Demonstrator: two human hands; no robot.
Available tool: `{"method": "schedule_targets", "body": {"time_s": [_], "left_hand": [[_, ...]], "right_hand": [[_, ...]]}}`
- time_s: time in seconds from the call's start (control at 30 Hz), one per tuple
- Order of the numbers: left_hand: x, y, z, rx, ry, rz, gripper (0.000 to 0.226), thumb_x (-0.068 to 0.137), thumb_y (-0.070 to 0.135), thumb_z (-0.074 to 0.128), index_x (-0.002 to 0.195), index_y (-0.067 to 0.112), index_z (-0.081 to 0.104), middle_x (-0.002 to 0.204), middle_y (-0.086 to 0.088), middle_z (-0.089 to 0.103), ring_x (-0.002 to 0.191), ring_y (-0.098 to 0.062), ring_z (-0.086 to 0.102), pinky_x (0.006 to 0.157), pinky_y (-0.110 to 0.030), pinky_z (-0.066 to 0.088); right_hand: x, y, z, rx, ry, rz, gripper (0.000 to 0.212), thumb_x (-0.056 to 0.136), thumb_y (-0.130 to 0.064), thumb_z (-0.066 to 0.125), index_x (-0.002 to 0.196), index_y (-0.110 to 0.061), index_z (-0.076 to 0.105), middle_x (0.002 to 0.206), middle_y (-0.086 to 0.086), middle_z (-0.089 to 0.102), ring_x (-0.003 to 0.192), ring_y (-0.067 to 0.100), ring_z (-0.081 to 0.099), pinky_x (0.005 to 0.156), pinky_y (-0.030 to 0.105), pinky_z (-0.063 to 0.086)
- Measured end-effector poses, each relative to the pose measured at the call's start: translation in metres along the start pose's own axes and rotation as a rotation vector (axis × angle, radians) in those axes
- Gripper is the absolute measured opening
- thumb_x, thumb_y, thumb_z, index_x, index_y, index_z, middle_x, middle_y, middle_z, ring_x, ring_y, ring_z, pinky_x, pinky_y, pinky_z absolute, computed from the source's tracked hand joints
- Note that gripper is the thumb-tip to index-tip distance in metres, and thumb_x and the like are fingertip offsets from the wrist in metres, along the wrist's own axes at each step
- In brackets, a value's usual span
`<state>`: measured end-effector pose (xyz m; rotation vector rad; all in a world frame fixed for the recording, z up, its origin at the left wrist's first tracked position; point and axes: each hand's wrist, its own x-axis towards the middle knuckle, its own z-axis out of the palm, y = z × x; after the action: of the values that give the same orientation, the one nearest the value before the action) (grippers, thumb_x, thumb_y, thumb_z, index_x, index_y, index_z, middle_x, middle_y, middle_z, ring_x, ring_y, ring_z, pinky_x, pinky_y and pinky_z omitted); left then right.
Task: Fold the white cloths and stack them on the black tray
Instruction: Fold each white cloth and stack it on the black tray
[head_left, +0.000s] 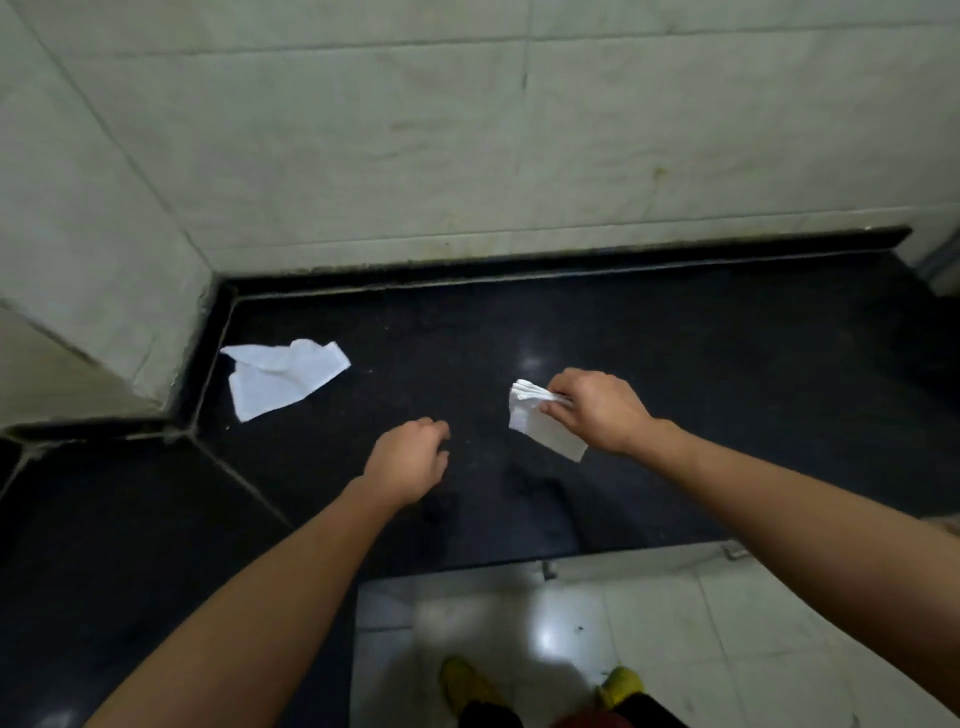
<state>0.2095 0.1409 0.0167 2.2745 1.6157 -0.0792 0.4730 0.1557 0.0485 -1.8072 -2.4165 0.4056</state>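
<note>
Folded white cloth (545, 436), 2 o'clock: we pinch it with the fingers of our right hand (597, 410). Left hand (408, 460), centre: fingers loosely curled, holding nothing. Loose white cloth (283, 376), 10 o'clock, on the black worktop (727, 389).

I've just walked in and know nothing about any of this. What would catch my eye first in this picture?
The white cloth stands out against the black counter. Near the middle, the right hand pinches a folded cloth over it. A crumpled cloth lies unfolded at the far left, close to the corner of the tiled wall, and the left hand hovers empty with its fingers loosely curled.
</note>
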Motion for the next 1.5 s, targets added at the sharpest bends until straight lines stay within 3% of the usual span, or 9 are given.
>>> {"method": "schedule_targets", "body": {"time_s": [0.2,0.37,0.57,0.77,1.07,1.37,1.5], "left_hand": [[0.042,0.113,-0.022,0.099,0.053,0.169,0.028,0.093,0.028,0.054,0.118,0.017,0.059,0.113,-0.004,0.062,0.101,-0.024,0.061,0.083,-0.039,0.052],[0.074,0.258,-0.013,0.139,0.103,0.322,0.025,0.091,0.028,0.052,0.112,0.017,0.060,0.112,-0.004,0.063,0.104,-0.027,0.060,0.081,-0.036,0.049],[0.104,0.434,0.005,0.144,0.126,0.517,0.028,0.092,0.031,0.051,0.116,0.018,0.058,0.116,-0.004,0.062,0.107,-0.027,0.058,0.082,-0.037,0.046],[0.138,0.557,0.021,0.179,0.104,0.673,0.028,0.093,0.032,0.050,0.118,0.019,0.057,0.116,-0.002,0.061,0.106,-0.025,0.058,0.080,-0.035,0.045],[0.235,0.724,0.035,0.105,0.135,0.839,0.025,0.094,0.030,0.052,0.115,0.018,0.059,0.108,-0.002,0.062,0.098,-0.025,0.060,0.077,-0.038,0.050],[0.336,0.891,0.006,0.059,0.194,0.954,0.021,0.089,0.027,0.053,0.106,0.016,0.060,0.102,-0.004,0.063,0.097,-0.027,0.059,0.075,-0.039,0.050],[0.363,0.952,0.007,0.060,0.224,0.973,0.020,0.086,0.026,0.054,0.102,0.016,0.062,0.101,-0.004,0.064,0.097,-0.027,0.060,0.077,-0.037,0.049]], "right_hand": [[-0.082,0.095,-0.052,-0.059,0.129,0.113,0.026,0.096,-0.042,0.049,0.110,-0.023,0.059,0.110,-0.002,0.065,0.100,0.025,0.060,0.071,0.034,0.041],[-0.176,0.199,-0.095,-0.090,0.195,0.240,0.023,0.096,-0.039,0.049,0.106,-0.022,0.060,0.107,-0.002,0.064,0.097,0.025,0.060,0.073,0.037,0.048],[-0.281,0.320,-0.142,-0.161,0.236,0.412,0.022,0.094,-0.036,0.049,0.107,-0.023,0.061,0.108,-0.003,0.063,0.099,0.024,0.060,0.069,0.034,0.043],[-0.356,0.408,-0.166,-0.151,0.286,0.568,0.023,0.095,-0.039,0.050,0.108,-0.023,0.061,0.108,-0.001,0.065,0.103,0.027,0.060,0.071,0.036,0.042],[-0.410,0.549,-0.220,-0.099,0.355,0.687,0.015,0.095,-0.037,0.052,0.095,-0.023,0.057,0.097,0.001,0.064,0.091,0.026,0.059,0.061,0.033,0.036],[-0.426,0.692,-0.323,-0.092,0.489,0.775,0.013,0.088,-0.032,0.055,0.082,-0.020,0.056,0.086,0.007,0.066,0.082,0.031,0.061,0.067,0.042,0.050],[-0.439,0.750,-0.353,-0.129,0.494,0.821,0.010,0.089,-0.026,0.053,0.087,-0.017,0.058,0.091,0.009,0.067,0.085,0.032,0.060,0.062,0.034,0.041]]}}
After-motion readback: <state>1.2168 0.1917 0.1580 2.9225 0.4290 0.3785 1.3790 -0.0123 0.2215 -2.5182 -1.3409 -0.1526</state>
